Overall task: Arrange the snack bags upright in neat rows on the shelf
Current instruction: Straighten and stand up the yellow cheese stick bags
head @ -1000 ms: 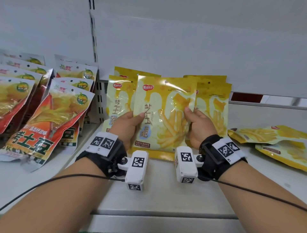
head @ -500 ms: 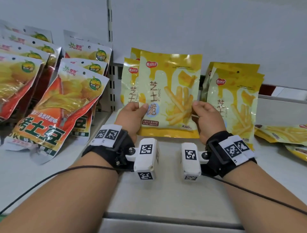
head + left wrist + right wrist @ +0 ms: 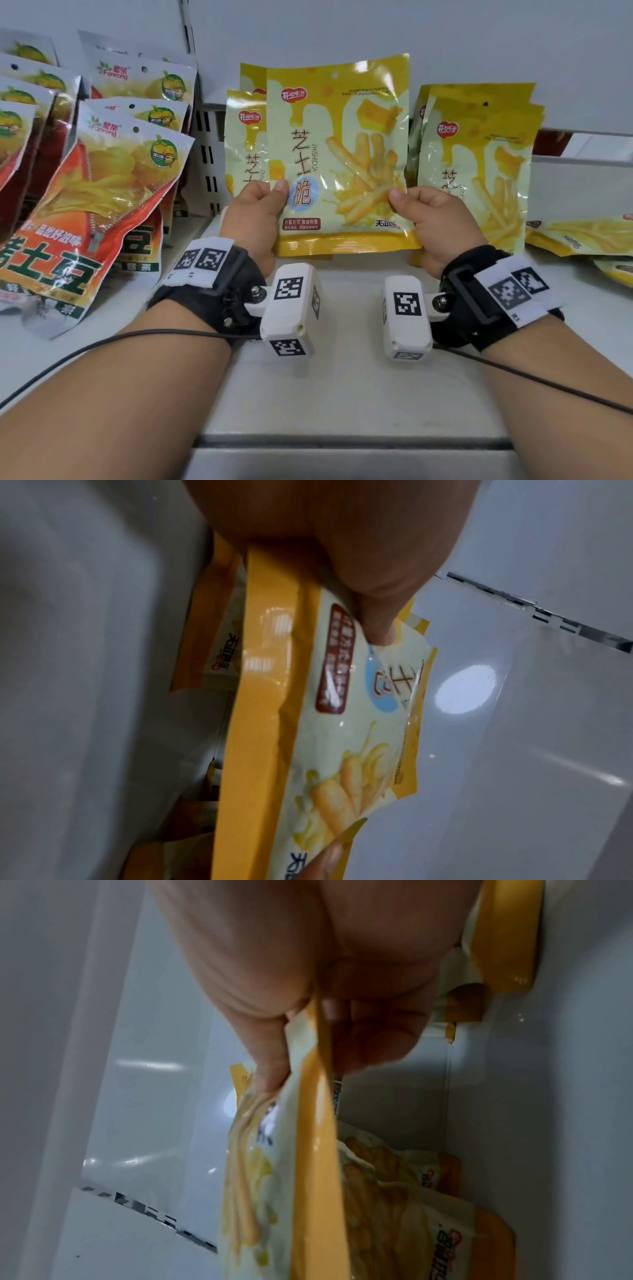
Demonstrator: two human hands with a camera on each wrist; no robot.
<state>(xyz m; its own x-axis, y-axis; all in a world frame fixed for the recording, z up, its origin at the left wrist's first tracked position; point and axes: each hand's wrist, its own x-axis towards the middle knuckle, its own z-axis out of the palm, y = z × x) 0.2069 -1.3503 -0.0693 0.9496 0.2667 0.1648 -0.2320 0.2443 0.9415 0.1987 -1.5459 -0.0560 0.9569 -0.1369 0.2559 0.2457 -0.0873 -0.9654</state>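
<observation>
- The white shelf [image 3: 342, 377] fills my head view; bare surface lies in front of the wrists up to its front edge, and a white back wall closes it off behind.
- Red-and-orange snack bags [image 3: 99, 205] lean in overlapping rows at the left; the leftmost ones are cut off by the frame, so I cannot count them.
- A row of yellow bags [image 3: 479, 164] stands upright to the right of my hands, the rear ones mostly hidden by the front one.
- Another yellow row [image 3: 245, 144] stands behind the held bag, largely covered by it.
- Flat yellow bags [image 3: 579, 236] lie at the far right, cut off by the frame edge.
- The held snack bag [image 3: 342, 154] is upright and facing me, yellow and cream with a fries picture and a darker yellow bottom band. It is between the two standing yellow rows; I cannot tell whether its bottom touches the shelf.
- My left hand [image 3: 255, 219] pinches its lower left edge, thumb on the front, fingers hidden behind.
- My right hand [image 3: 435, 219] pinches the lower right edge likewise; the right wrist view shows the fingers [image 3: 369, 1042] curled behind the bag.
</observation>
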